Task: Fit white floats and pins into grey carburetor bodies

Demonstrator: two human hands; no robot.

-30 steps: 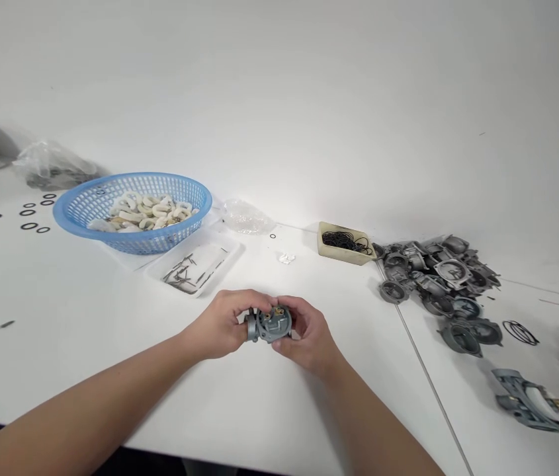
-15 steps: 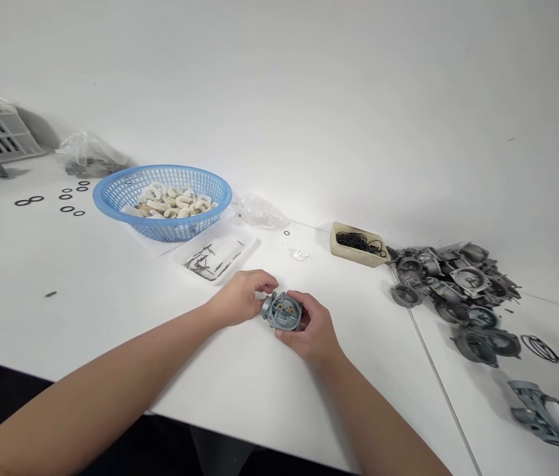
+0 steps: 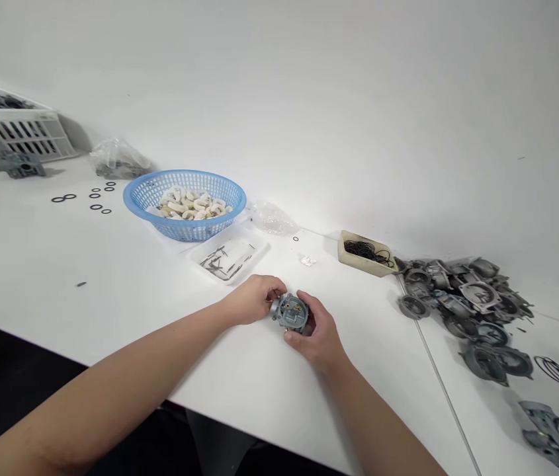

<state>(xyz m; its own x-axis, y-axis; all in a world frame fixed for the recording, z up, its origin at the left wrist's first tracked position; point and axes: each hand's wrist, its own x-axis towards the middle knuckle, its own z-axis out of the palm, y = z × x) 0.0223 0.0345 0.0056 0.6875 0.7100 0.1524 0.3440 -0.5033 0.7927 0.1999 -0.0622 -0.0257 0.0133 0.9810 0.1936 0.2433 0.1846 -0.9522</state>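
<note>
My right hand [image 3: 319, 336] grips a grey metal carburetor body [image 3: 293, 313] from the right, thumb at the near side and fingers at the far side. Its round open face, with small brass fittings inside, points up. My left hand [image 3: 255, 299] is closed at the body's left end, fingers curled in against it; the fingertips are partly hidden. Just beyond my left hand is a white tray [image 3: 194, 255] with thin metal pins. A blue basket [image 3: 180, 231] behind it holds white and yellowish curved parts.
A cream box [image 3: 364, 262] of black rubber rings stands beside a heap of grey metal bowls [image 3: 458, 297]. Another carburetor body [image 3: 554, 433] lies at right. At left are black O-rings [image 3: 96, 207], a plastic bag [image 3: 119, 158], a carburetor body [image 3: 18, 164] and a white crate [image 3: 31, 135].
The view has swung left, so things on the table appear further right. My left fingers have closed in more on the carburetor body's left end; my right hand keeps its grip.
</note>
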